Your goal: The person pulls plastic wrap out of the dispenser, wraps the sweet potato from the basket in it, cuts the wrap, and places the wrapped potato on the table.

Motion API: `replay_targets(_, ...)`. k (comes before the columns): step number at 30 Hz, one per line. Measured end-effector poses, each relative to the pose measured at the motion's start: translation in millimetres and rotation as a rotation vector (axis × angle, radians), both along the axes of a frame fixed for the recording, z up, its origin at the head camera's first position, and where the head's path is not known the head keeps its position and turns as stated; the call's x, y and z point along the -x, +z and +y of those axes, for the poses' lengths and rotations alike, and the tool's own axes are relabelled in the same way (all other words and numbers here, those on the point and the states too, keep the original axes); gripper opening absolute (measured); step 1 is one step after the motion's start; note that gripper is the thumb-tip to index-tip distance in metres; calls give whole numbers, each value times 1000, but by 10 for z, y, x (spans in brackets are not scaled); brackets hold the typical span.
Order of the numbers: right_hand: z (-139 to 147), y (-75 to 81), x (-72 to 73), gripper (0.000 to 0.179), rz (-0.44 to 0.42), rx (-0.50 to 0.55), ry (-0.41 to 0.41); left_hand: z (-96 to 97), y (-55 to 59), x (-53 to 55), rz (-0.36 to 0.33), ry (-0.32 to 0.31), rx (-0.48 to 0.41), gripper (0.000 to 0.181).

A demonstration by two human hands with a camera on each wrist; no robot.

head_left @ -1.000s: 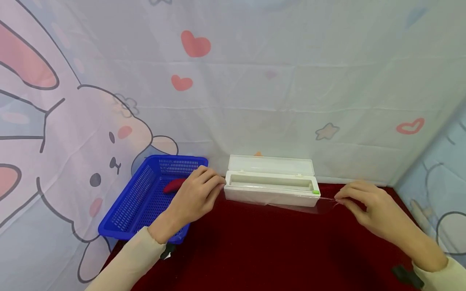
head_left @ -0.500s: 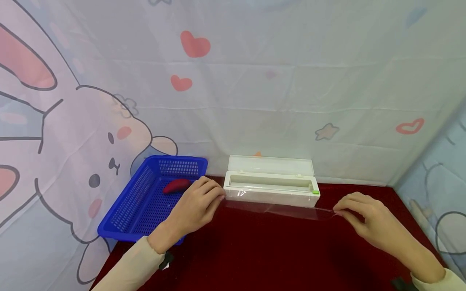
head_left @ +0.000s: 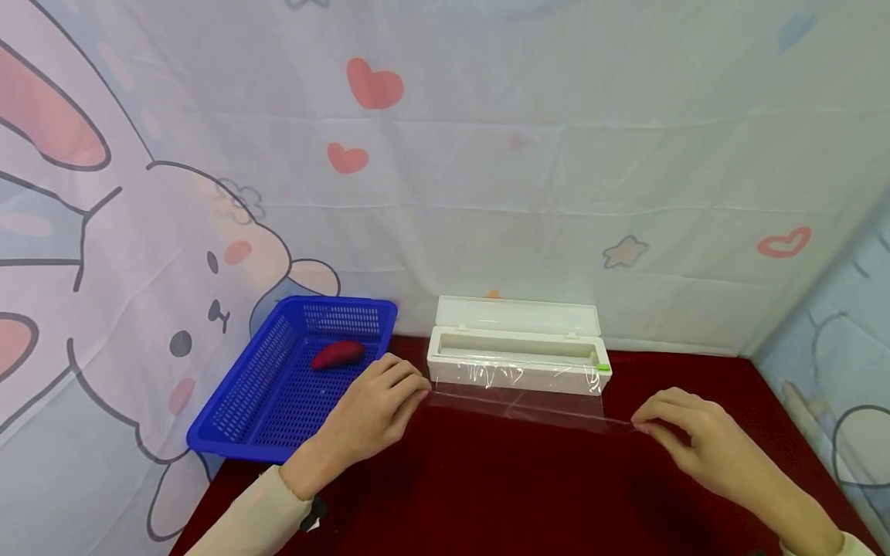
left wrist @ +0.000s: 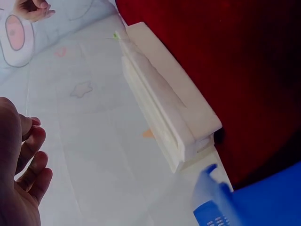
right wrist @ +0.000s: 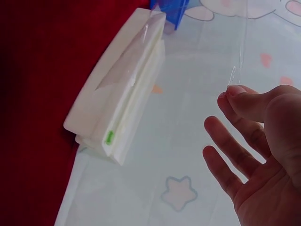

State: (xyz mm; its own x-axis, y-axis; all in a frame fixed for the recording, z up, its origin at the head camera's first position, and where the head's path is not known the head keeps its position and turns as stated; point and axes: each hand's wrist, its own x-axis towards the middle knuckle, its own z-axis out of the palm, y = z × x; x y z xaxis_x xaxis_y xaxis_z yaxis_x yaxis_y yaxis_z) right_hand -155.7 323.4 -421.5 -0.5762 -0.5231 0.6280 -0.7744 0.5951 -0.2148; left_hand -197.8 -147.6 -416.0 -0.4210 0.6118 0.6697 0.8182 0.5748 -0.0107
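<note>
A sheet of clear plastic wrap (head_left: 514, 405) stretches from a white wrap dispenser box (head_left: 514, 374) toward the person. My left hand (head_left: 368, 421) pinches its left corner between thumb and forefinger, just in front of the box's left end. At the other corner, my right hand (head_left: 709, 448) pinches the film with thumb and index finger; in the right wrist view the other fingers of that right hand (right wrist: 254, 141) are spread loosely. The dispenser's lid (head_left: 518, 315) stands raised at the back, and a green slider (head_left: 603, 367) sits at its right end.
Left of the box stands a blue plastic basket (head_left: 229, 446) holding a dark red, elongated object (head_left: 338, 354), which looks like a sweet potato. Dark red cloth (head_left: 528, 494) covers the table. A printed fabric backdrop (head_left: 521, 170) rises close behind the box.
Both hands have come nearer the person and lower, drawing more film out over the box's front. The left hand has uncovered the red object in the basket.
</note>
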Motion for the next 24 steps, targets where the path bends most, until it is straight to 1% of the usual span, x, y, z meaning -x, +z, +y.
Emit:
replay_targets(7, -21, -132, -18, 36, 2, 36, 50, -25, -109, -32, -14, -2, -6, 15)
replay_targets(14, -23, -215, -43, 32, -47, 39, 42, -32, -208, -42, -15, -3, -11, 14)
replay_targets(15, -23, -225, -46, 21, -53, 39, 42, -33, -221, -45, -13, -4, -13, 14)
replay_targets(17, -23, -247, -53, 6, -65, 34, 34, -37, -249, -51, -13, -4, -15, 15)
replay_targets(21, -37, -297, -65, 57, -69, 30, 38, -48, -312, -70, -15, 1, -13, 16)
replay_targets(23, -49, -328, -74, 62, -72, 32, 45, -54, -349, -80, -17, 1, -8, 15)
replay_targets(24, -53, -346, -78, 61, -71, 32, 52, -56, -368, -87, -18, 0, -5, 15)
